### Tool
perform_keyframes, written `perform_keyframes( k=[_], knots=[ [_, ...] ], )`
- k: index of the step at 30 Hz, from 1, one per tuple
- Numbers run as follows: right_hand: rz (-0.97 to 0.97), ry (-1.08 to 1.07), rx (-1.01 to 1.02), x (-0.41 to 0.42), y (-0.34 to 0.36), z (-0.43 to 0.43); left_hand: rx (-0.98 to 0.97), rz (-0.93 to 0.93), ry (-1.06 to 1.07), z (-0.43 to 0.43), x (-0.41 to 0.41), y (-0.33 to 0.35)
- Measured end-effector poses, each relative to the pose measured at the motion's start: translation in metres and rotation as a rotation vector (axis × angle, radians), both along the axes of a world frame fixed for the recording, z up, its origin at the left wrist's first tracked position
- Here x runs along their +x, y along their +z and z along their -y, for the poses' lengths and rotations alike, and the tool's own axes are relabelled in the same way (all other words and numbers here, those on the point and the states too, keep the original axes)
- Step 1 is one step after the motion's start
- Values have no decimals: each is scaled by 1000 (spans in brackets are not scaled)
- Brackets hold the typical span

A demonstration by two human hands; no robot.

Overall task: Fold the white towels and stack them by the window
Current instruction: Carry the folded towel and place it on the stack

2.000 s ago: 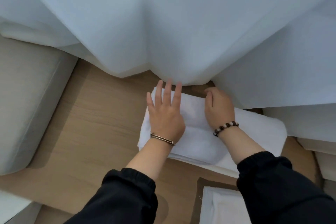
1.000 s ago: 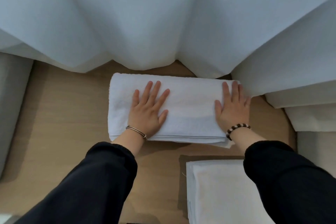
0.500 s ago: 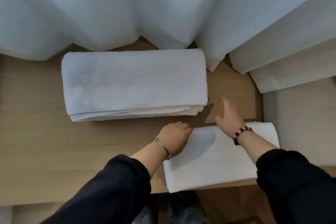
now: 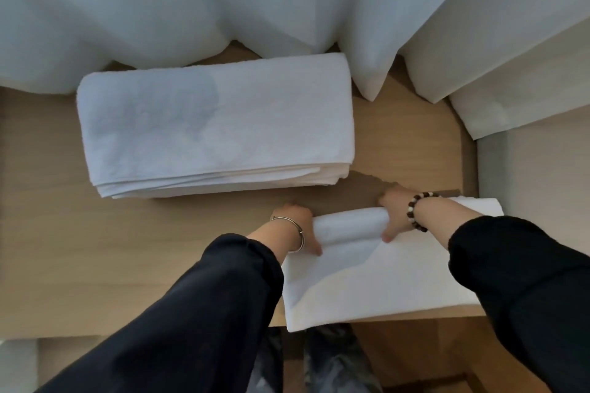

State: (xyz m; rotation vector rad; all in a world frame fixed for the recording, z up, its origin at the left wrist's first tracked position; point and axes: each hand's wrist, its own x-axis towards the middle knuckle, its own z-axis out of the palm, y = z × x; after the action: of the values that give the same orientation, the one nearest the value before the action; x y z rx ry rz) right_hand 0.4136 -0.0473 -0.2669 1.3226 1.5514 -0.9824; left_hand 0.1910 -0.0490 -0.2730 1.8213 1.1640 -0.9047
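Two white towels on table (image 4: 48,233): folded towel (image 4: 217,124) upper centre by curtain (image 4: 191,3), second towel (image 4: 383,281) lower right. Left hand (image 4: 297,223), right hand (image 4: 396,210) both clutching its lifted far edge.

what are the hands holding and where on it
Both hold the smaller folded towel by its raised far edge: left hand at the left corner, right hand farther right along it.
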Motion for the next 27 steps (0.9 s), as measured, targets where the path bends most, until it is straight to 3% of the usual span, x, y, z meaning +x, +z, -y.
perform_keyframes(
  k=[6,10,14,27],
  knots=[
    [-57,-61,-7,7,10,6,-126,9,114,-6,-22,6],
    [-55,-115,-37,4,17,9,-74,-1,168,-8,-35,19],
    [-95,-142,92,-6,35,14,-28,-2,283,-7,-51,39],
    [-72,-218,109,-36,172,-53,-18,76,393,-72,-84,167]
  ],
)
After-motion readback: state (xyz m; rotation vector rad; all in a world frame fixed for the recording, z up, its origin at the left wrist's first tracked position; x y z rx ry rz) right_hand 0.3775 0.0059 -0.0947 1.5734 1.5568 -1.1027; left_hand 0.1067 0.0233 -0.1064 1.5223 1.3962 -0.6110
